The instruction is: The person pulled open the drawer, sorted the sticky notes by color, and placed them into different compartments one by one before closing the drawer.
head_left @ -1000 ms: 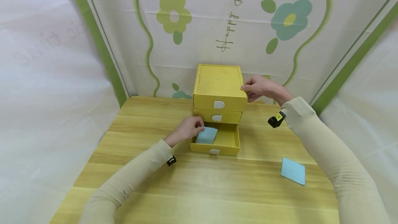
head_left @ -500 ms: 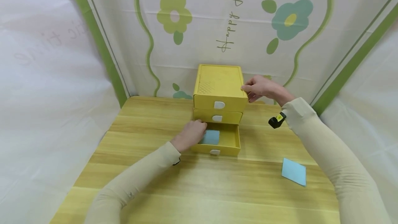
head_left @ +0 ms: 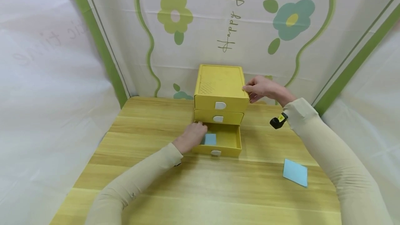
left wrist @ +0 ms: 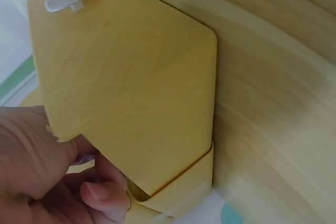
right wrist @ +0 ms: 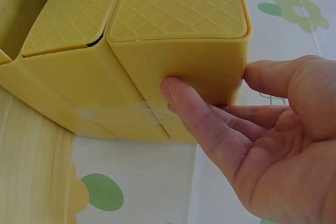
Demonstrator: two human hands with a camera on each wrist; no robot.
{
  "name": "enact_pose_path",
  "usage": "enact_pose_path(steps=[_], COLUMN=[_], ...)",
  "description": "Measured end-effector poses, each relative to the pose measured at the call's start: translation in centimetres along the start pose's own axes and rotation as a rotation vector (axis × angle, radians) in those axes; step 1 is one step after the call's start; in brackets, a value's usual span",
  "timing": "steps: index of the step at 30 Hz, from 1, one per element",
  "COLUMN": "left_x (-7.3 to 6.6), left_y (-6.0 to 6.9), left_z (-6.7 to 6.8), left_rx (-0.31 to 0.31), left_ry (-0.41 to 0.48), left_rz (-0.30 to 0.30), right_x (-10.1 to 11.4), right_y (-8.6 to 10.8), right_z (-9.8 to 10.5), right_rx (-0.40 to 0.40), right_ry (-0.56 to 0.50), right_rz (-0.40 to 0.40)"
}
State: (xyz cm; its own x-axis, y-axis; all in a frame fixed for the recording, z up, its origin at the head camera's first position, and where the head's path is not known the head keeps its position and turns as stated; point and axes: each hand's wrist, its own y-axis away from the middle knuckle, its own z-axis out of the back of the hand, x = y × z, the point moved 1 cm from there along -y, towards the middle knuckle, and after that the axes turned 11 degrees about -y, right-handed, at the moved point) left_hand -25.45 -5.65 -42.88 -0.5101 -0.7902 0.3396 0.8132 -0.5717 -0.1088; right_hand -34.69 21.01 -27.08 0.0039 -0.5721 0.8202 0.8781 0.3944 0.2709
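A yellow drawer unit (head_left: 222, 79) with white pull tabs stands against the back curtain, its bottom drawer (head_left: 232, 151) pulled out. My left hand (head_left: 192, 136) reaches over that drawer's left wall, fingers bent. Beside them a light-blue paper square (head_left: 210, 139) shows in the drawer, partly hidden by the hand; whether the fingers pinch it cannot be seen. In the left wrist view the fingertips (left wrist: 100, 195) lie by the drawer's wall. My right hand (head_left: 264, 88) rests on the unit's upper right side, with fairly straight fingers (right wrist: 186, 106) touching the side and the thumb at the top edge.
Another light-blue paper square (head_left: 295, 173) lies on the wooden table (head_left: 200, 190) at the right. The middle drawer (head_left: 232, 117) and top drawer (head_left: 234, 104) are pushed in. White curtains with green bands and flowers (head_left: 175, 15) enclose the table.
My left hand has moved right and deeper over the bottom drawer's left side. The blue paper in that drawer now shows smaller and lower. The right hand has stayed on the unit.
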Motion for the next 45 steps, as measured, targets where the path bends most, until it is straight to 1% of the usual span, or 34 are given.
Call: enact_pose_path(steps=[4,7,11,14,16,18,22,24,27,29,33,35,40,42,45], left_x=[0.0,0.1,0.8,1.4,2.0,2.6,4.2,5.1,6.6,7.6,9.6,10.4,12.2,12.8,13.5], left_y=[0.0,0.0,0.0,0.1,0.1,0.0,-0.1,-0.1,0.1,0.3,0.5,0.4,-0.3,-0.6,-0.8], left_z=[0.0,0.0,0.3,0.8,1.1,1.3,1.7,1.9,2.5,3.0,4.2,4.7,5.8,6.2,6.8], left_rx=[-0.022,-0.048,-0.063,-0.061,-0.057,-0.043,-0.019,-0.01,-0.021,-0.032,-0.066,-0.086,-0.128,-0.132,-0.11], left_ry=[-0.018,-0.014,0.059,0.162,0.212,0.25,0.235,0.26,0.321,0.357,0.373,0.384,0.534,0.587,0.629], left_rz=[0.006,0.017,0.049,0.045,0.04,0.043,0.061,0.055,0.05,0.061,0.098,0.124,0.18,0.193,0.222], right_x=[0.0,0.0,0.1,0.0,0.0,0.0,-0.2,-0.3,-0.5,-0.6,-0.8,-0.9,-1.1,-1.2,-1.4], right_y=[0.0,0.1,0.2,0.3,0.5,0.6,0.8,0.9,1.0,0.9,0.8,0.7,0.7,0.7,0.6], right_z=[0.0,0.0,0.1,0.3,0.5,0.7,0.9,0.9,0.8,0.7,0.4,0.3,0.3,0.3,0.0], right_rx=[0.002,-0.002,-0.001,0.001,-0.004,-0.009,-0.016,-0.018,-0.024,-0.024,-0.024,-0.022,-0.022,-0.022,-0.007], right_ry=[-0.001,0.002,0.001,0.0,0.001,0.004,0.003,-0.001,-0.01,-0.022,-0.049,-0.056,-0.075,-0.096,-0.138], right_rz=[0.001,-0.001,0.0,-0.003,-0.006,-0.007,-0.007,-0.01,-0.011,-0.011,-0.019,-0.021,-0.008,-0.004,0.0])
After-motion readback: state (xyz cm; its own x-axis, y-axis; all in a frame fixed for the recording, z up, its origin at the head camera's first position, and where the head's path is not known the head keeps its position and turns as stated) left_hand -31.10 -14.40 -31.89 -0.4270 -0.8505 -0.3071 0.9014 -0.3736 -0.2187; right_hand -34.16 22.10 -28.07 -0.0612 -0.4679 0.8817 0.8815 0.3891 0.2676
